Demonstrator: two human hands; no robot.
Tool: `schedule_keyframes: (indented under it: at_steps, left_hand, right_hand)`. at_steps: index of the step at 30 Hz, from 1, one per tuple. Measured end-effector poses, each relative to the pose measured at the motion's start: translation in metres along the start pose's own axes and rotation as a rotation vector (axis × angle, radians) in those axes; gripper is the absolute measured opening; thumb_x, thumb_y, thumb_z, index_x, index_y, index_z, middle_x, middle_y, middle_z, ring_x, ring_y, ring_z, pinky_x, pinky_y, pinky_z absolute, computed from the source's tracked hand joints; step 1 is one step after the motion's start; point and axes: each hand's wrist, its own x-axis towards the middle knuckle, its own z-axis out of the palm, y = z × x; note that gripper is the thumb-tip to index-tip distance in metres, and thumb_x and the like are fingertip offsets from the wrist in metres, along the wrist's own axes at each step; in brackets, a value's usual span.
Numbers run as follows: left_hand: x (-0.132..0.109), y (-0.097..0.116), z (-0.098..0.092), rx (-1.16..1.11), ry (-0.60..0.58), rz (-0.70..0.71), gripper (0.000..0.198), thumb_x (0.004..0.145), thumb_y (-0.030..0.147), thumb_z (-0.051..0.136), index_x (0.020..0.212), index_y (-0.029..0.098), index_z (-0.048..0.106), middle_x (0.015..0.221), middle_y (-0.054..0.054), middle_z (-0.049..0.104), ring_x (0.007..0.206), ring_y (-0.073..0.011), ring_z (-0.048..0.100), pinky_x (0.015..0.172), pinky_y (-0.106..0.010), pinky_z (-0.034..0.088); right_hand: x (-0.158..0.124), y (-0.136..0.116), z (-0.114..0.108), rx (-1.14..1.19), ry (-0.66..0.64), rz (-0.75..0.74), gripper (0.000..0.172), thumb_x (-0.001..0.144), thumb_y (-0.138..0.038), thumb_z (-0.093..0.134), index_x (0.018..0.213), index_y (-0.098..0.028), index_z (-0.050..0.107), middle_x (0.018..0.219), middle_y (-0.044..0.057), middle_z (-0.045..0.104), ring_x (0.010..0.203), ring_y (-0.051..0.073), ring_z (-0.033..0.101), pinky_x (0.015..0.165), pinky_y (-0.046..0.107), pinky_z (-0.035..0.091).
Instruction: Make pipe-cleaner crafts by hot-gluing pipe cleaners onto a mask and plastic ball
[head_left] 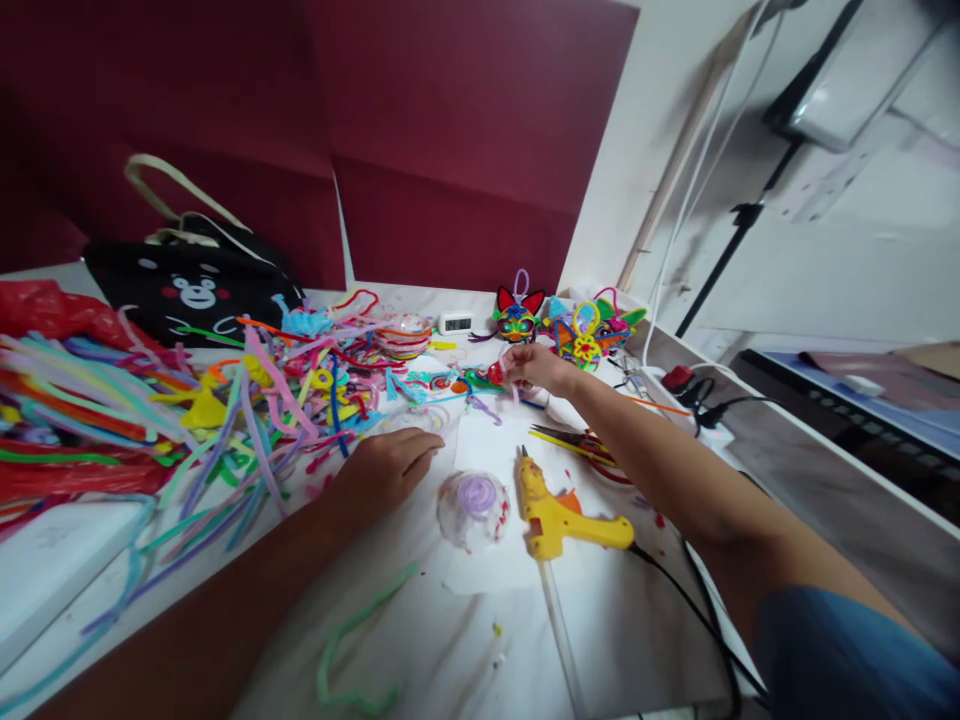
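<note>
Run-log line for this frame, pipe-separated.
left hand: near pipe cleaners | right hand: at small craft pieces, grip unclear | glue gun: lying right of lilac coil | scissors: beyond glue gun

Lilac coil (477, 494), atop rnd whitish base (480, 541)

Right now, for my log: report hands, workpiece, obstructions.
Left hand near round translucent piece with lilac spiral top; right hand outstretched; both grips unclear. Possible obstruction: yellow glue gun, right of piece.

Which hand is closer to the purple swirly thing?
Left. The left hand is just beyond and left of the purple swirl; the right hand is much farther back, to its right.
</note>
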Motion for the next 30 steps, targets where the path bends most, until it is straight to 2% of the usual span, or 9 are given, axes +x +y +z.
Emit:
schedule_keyframes:
  at_steps: [3,6,9,12,15,23,30]
  left_hand:
    - [0.0,-0.001,0.001,0.006,0.016,0.012,0.03,0.093,0.022,0.04,0.101,0.017,0.069,0.098,-0.007,0.074,0.089,-0.0187,0.069,0.079,-0.028,0.052]
    - [-0.001,-0.001,0.003,0.004,0.023,0.014,0.03,0.093,0.023,0.04,0.101,0.018,0.069,0.098,-0.007,0.074,0.09,-0.0184,0.069,0.08,-0.028,0.052]
    - [-0.001,-0.002,0.003,0.002,0.03,0.019,0.029,0.093,0.023,0.041,0.1,0.018,0.069,0.098,-0.006,0.074,0.089,-0.0178,0.069,0.08,-0.027,0.052]
    - [0.0,-0.003,0.003,0.006,0.05,0.038,0.028,0.093,0.022,0.042,0.098,0.017,0.069,0.096,-0.006,0.074,0.086,-0.0175,0.07,0.079,-0.027,0.053]
    - [0.0,-0.004,0.004,0.008,0.062,0.057,0.028,0.094,0.022,0.042,0.097,0.016,0.069,0.095,-0.006,0.074,0.087,-0.0182,0.07,0.079,-0.028,0.053]
    - [0.001,-0.003,0.005,0.015,0.076,0.09,0.025,0.092,0.019,0.044,0.097,0.015,0.069,0.094,-0.006,0.074,0.086,-0.0181,0.07,0.078,-0.028,0.054]
    - [0.002,-0.001,0.002,0.041,0.118,0.09,0.024,0.091,0.017,0.045,0.096,0.015,0.069,0.092,-0.005,0.074,0.084,-0.0178,0.07,0.077,-0.029,0.054]
  right_hand:
    - [-0.014,-0.002,-0.001,0.17,-0.024,-0.017,0.019,0.091,-0.02,0.058,0.109,-0.014,0.059,0.083,0.0,0.063,0.061,0.008,0.058,0.055,0.022,0.05]
    - [-0.023,-0.002,0.002,0.304,-0.06,-0.011,0.024,0.083,-0.004,0.059,0.104,-0.015,0.061,0.063,-0.006,0.058,0.048,0.005,0.051,0.047,0.016,0.042]
    - [-0.026,0.0,0.006,0.389,-0.084,0.008,0.018,0.081,-0.003,0.06,0.094,-0.015,0.063,0.056,-0.007,0.056,0.044,0.005,0.049,0.042,0.015,0.037]
    - [-0.024,0.002,0.01,0.423,-0.095,0.028,0.003,0.088,-0.015,0.061,0.089,-0.013,0.063,0.06,-0.006,0.058,0.044,0.005,0.05,0.041,0.015,0.037]
    - [-0.023,0.004,0.012,0.419,-0.099,0.045,0.014,0.093,-0.025,0.058,0.092,-0.012,0.062,0.068,-0.005,0.059,0.048,0.005,0.052,0.044,0.017,0.042]
    - [-0.021,0.008,0.01,0.331,-0.046,0.057,0.021,0.094,-0.031,0.055,0.105,-0.013,0.061,0.091,0.003,0.065,0.07,0.011,0.063,0.06,0.026,0.054]
    - [-0.016,0.009,0.004,0.054,0.06,0.025,0.027,0.094,-0.033,0.055,0.113,-0.014,0.059,0.104,0.006,0.064,0.083,0.015,0.065,0.071,0.033,0.056]
